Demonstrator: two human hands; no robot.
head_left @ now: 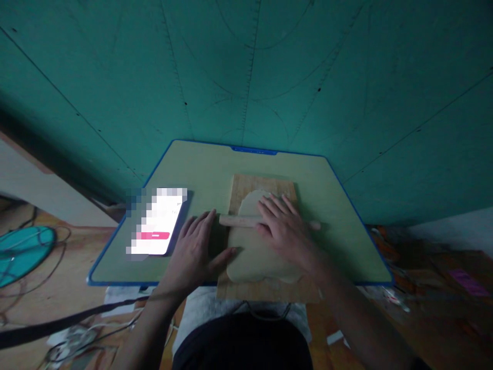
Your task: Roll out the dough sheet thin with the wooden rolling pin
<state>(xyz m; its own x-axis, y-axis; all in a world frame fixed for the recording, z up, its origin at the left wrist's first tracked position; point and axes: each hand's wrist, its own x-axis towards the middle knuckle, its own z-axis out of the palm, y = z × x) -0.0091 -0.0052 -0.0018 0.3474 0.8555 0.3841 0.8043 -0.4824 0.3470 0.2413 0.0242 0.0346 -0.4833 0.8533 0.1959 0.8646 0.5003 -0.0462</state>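
Note:
A flat sheet of pale dough (252, 254) lies on a wooden board (265, 291), covering most of it. Across the dough rests a thin wooden rolling pin (242, 221), its left end sticking out past the board. My right hand (285, 226) lies over the pin, palm down, fingers stretched forward above the dough's far part; it hides the middle of the pin. To the left, my left hand (198, 246) is open with fingers spread and holds nothing. Its thumb reaches toward the dough's left edge; whether it touches cannot be made out.
The board stands on a small blue-edged table (208, 162) against a green wall (246, 72). A lit phone (157, 221), partly blurred out, lies left of my left hand. Cables and a power strip (73, 341) are on the floor at left, near a teal round object (25, 254).

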